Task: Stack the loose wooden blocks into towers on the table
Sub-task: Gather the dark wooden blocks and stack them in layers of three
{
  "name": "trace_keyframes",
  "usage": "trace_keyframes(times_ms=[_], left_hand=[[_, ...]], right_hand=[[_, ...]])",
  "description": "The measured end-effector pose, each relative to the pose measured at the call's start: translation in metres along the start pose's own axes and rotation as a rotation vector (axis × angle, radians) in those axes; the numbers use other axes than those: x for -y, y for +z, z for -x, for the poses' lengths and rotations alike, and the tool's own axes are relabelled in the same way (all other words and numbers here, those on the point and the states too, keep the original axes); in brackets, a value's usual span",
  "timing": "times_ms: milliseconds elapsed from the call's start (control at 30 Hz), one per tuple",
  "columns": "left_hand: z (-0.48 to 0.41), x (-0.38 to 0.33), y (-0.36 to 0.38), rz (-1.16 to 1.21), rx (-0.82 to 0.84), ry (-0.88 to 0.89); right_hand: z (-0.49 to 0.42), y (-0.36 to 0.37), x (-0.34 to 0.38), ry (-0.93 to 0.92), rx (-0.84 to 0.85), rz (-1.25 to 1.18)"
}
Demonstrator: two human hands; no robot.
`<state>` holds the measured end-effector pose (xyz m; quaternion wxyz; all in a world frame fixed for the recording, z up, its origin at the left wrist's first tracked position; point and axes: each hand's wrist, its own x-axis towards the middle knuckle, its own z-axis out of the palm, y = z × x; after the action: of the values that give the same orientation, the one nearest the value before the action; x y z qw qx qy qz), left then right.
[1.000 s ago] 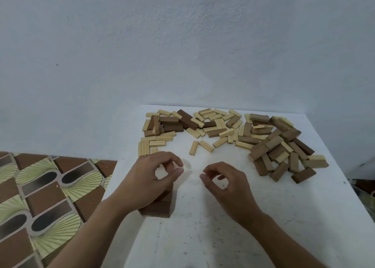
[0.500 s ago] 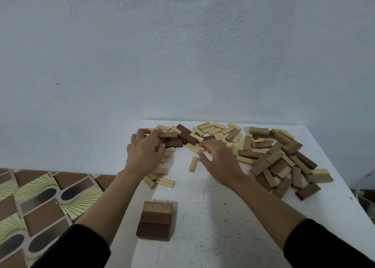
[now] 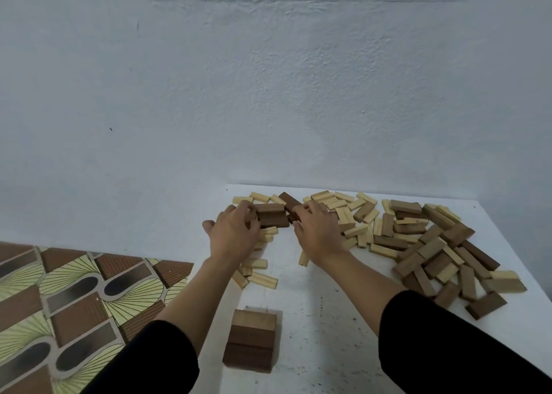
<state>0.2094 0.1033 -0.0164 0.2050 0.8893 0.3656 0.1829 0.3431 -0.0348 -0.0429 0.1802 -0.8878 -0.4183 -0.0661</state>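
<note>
pale blocks (image 3: 269, 231) partly under left hand (image 3: 234, 234) | sleeves (image 3: 448, 349) cut off below

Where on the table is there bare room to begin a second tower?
Bare: the table between the small tower and the right sleeve. Crowded: the far edge and right side, under loose blocks, where left hand and right hand grip dark blocks.

Dim, flat, cool-blue indoor light, no glare or hot spots; wall (image 3: 268, 95) goes grey w/ patchy brightness. Shadows weak & diffuse: thin one just right of the small stack (image 3: 251, 340) on the table (image 3: 328, 349), faint ones under the loose blocks (image 3: 433, 244). Img soft/compressed, left hand (image 3: 236, 232) & right hand (image 3: 316, 229) slightly smeared, dark blocks (image 3: 270, 216) between them lose grain, mild wide-angle bend at frame edges.
</note>
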Motion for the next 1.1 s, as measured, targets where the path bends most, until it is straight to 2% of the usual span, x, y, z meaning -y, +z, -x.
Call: trace_keyframes(times_ms=[133, 200, 333, 400, 533, 667, 867, 1100], left_hand=[[0.011, -0.007, -0.012, 0.339, 0.000, -0.037], [0.027, -0.019, -0.023, 0.487, 0.032, -0.002], [0.064, -0.040, -0.035, 0.587, 0.152, 0.069], [0.080, -0.044, -0.035, 0.540, 0.186, 0.139], [0.108, -0.053, -0.028, 0.381, 0.254, 0.307], [0.138, -0.067, -0.016, -0.024, 0.256, 0.399], [0.154, -0.084, -0.003, -0.338, 0.374, 0.447], [0.153, -0.088, -0.006, -0.381, 0.457, 0.458]], right_hand=[[-0.002, 0.005, -0.006, 0.039, -0.018, -0.047], [0.001, 0.003, -0.007, 0.086, -0.059, -0.185], [0.028, -0.015, -0.003, 0.210, -0.175, -0.557], [0.052, -0.032, -0.002, 0.249, -0.160, -0.636], [0.108, -0.063, -0.009, 0.292, -0.022, -0.718], [0.151, -0.079, -0.024, 0.340, 0.065, -0.601], [0.186, -0.074, -0.035, 0.321, 0.144, -0.404], [0.196, -0.070, -0.033, 0.246, 0.157, -0.380]])
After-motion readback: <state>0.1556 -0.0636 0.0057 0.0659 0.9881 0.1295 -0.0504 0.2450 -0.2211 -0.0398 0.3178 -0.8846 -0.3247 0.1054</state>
